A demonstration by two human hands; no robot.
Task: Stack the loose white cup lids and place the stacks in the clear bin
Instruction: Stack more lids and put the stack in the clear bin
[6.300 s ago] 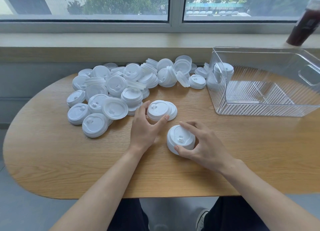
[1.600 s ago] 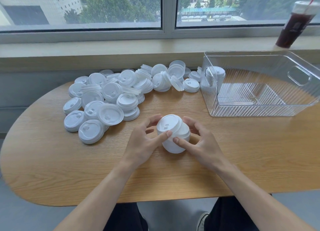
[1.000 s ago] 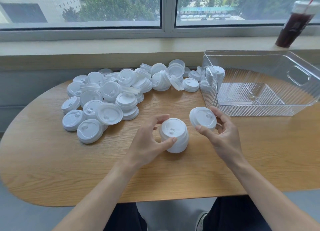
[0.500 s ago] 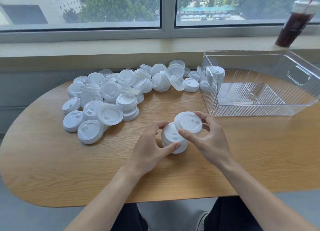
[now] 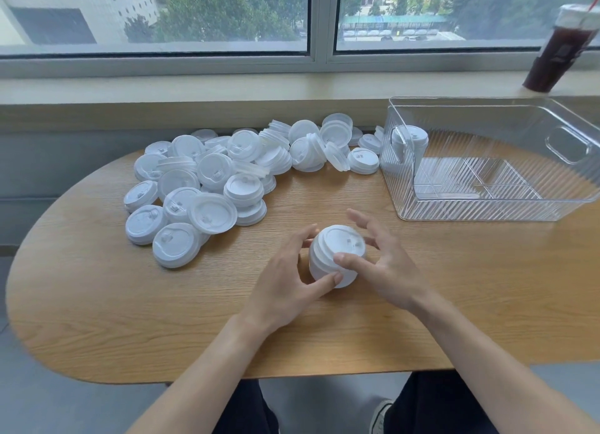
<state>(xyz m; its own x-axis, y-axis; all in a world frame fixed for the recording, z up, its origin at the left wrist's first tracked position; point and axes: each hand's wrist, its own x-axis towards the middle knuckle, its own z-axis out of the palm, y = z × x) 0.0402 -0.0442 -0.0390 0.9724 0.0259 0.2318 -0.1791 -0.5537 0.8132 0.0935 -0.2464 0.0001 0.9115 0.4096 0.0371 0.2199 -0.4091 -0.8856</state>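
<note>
1. Comparing the head view with half a second ago: the lid carried by the right hand now sits atop the stack on the table.
2. Left hand grips the stack; right fingers relaxed, thumb resting on the top lid.
3. Clear bin holds one stack; the loose lids pile remains large.

1 head-worn wide-angle view looks forward and down, close over the wooden table, facing the window.
</note>
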